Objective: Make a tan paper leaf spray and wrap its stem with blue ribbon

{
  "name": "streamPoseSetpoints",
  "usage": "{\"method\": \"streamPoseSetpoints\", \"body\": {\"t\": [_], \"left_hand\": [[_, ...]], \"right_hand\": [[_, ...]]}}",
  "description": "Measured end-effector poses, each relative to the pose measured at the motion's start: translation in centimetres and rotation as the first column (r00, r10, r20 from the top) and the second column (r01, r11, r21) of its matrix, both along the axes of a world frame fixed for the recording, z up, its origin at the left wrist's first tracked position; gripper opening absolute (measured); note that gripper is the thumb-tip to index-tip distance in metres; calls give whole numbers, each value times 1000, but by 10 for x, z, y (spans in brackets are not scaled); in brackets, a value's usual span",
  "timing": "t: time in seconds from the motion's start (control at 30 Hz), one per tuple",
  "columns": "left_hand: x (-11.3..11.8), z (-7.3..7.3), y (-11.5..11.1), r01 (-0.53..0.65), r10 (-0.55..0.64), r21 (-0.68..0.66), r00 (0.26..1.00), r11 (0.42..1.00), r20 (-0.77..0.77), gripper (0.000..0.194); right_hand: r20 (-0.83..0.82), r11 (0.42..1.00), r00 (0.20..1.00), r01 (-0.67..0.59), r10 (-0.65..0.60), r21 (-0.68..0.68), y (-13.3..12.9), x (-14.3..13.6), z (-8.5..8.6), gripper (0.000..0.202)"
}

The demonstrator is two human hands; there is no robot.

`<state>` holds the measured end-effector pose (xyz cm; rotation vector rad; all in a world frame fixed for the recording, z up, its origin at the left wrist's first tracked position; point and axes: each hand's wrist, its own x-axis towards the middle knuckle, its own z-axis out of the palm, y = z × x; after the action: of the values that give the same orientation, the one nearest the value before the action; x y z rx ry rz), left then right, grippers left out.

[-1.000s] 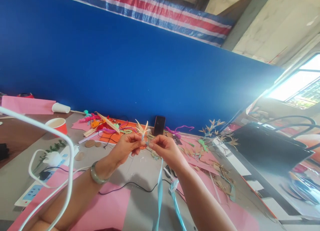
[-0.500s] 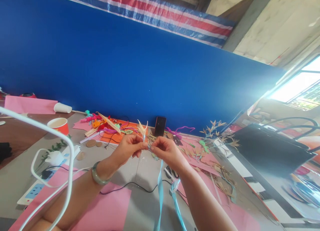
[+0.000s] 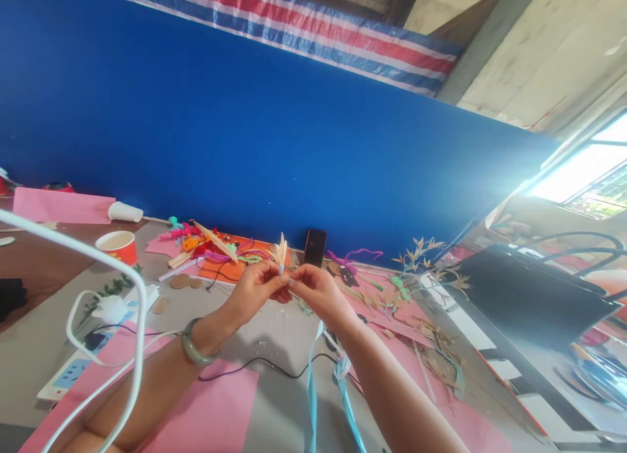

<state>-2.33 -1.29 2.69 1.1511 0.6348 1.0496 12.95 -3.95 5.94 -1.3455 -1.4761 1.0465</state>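
Note:
In the middle of the view, my left hand (image 3: 257, 288) pinches the base of a small pale flower made of dried leaf strips (image 3: 281, 252), its tips pointing up. A bit of light blue wrapping shows just under the petals. Right beside it, my right hand (image 3: 321, 293) has thumb and finger closed on the light blue ribbon (image 3: 311, 388) near the flower's stem. The fingertips of both hands almost meet and hide most of the stem. Below my right hand the ribbon hangs down in front of the table, with a second length beside it.
A dark phone (image 3: 315, 247) leans against the blue partition (image 3: 294, 140). Left are a paper cup (image 3: 117, 247), a power strip (image 3: 68, 378) and a white cable (image 3: 141, 322). Dried leaf sprigs (image 3: 416, 264) and pink paper (image 3: 210, 407) lie around. A black bag (image 3: 519, 296) stands right.
The flower has turned between my fingers and now looks narrower and more upright. My hands have drawn slightly closer together, both still pinching.

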Motion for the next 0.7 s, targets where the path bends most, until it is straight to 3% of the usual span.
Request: {"method": "streamPoseSetpoints", "body": {"t": [0.1,0.33,0.53,0.7], "left_hand": [[0,1,0,0,0,-26,1000,1000,10,39],[3,-3,3,18,-15,-54,998,998,55,43],[6,-8,7,-1,4,-73,999,997,44,48],[5,-10,11,8,-7,-59,1000,998,9,47]], "right_hand": [[65,1000,998,-1,-1,22,3,0,2,22],[223,988,973,19,-53,152,-2,0,6,16],[279,970,953,53,-120,236,-1,-2,-11,13],[232,967,970,18,-79,253,2,0,-18,14]]}}
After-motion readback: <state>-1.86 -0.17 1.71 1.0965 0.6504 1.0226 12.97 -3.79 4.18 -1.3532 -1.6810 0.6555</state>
